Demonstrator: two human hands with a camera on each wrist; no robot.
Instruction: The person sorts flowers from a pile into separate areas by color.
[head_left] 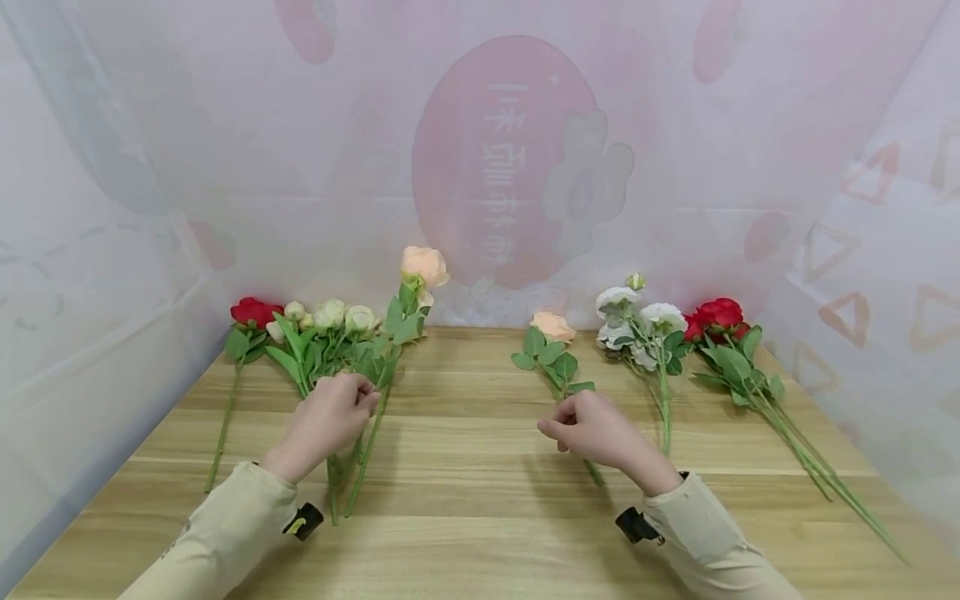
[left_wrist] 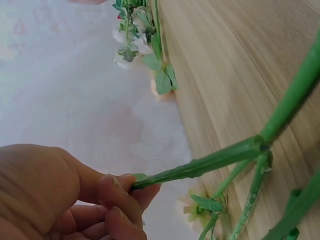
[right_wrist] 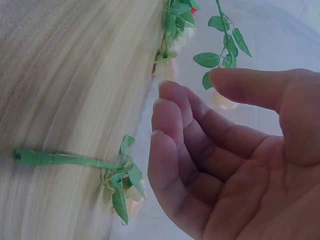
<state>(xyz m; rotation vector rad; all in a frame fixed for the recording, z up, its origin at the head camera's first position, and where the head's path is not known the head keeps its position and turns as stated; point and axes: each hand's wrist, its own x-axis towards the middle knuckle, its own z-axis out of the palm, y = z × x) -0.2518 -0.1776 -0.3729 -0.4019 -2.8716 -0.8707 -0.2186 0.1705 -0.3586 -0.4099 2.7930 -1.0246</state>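
Note:
At the left, my left hand (head_left: 333, 417) pinches a green stem between thumb and fingers. In the left wrist view the pinched stem (left_wrist: 200, 167) slants out, its cut end over other stems. The flower it holds appears to be the raised peach rose (head_left: 424, 265), which stands higher than the others. My right hand (head_left: 596, 429) hovers over the stem of a second peach rose (head_left: 551, 325) lying on the table. In the right wrist view the right hand (right_wrist: 220, 155) has loosely bent fingers, thumb apart, and nothing between them.
Cream flowers (head_left: 345, 317) and a red flower (head_left: 255, 312) lie at the left of the wooden table (head_left: 465, 533). White flowers (head_left: 663, 317) and red flowers (head_left: 718, 315) lie at the right, stems toward the front. A printed curtain (head_left: 360, 167) hangs behind.

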